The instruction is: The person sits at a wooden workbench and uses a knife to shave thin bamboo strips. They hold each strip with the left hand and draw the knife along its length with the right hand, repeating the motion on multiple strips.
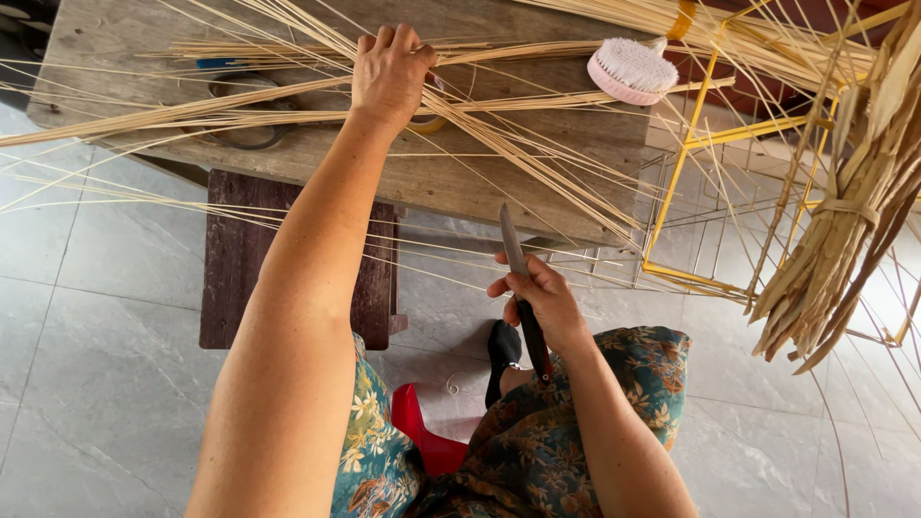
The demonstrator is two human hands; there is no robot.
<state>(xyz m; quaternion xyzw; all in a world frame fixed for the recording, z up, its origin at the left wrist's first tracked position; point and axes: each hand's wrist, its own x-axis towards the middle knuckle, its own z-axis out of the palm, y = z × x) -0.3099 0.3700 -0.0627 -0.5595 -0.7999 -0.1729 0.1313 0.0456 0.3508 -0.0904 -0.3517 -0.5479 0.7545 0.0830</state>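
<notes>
the left arm stretches straight out over the wooden bench (537, 182), its hand (389, 72) knuckles up, fingers curled down onto the thin bamboo strips (499, 144) fanned across the bench top. the right hand (542, 297) sits close to the lap, short of the bench's near edge, fist wrapped round a knife (518, 278) (blade pointing up toward the bench). a pink brush (631, 72) lies on the bench's far right part.
</notes>
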